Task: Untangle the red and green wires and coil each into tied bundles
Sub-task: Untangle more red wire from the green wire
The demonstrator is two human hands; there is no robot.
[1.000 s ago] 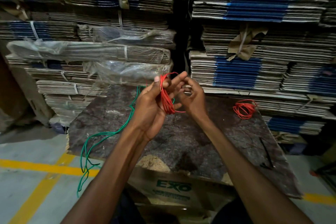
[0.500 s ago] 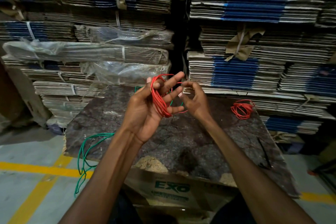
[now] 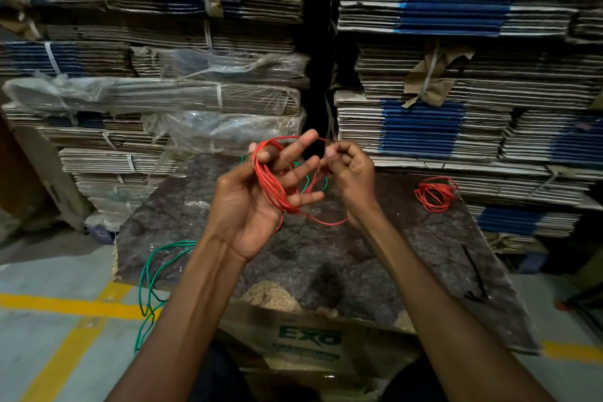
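Left hand (image 3: 257, 206) fingers spread, red wire coil (image 3: 272, 186) looped around; right hand (image 3: 352, 173) pinching strand.

The scene is dim and flat, with no single strong light source showing. The grey floor (image 3: 49, 274) at the lower left is the brightest area, while the gap (image 3: 315, 81) between the cardboard stacks is almost black. Faint glare sits on the plastic wrap (image 3: 228, 127). The wide lens bows the stacks toward the edges, and the corners look soft and smeared.
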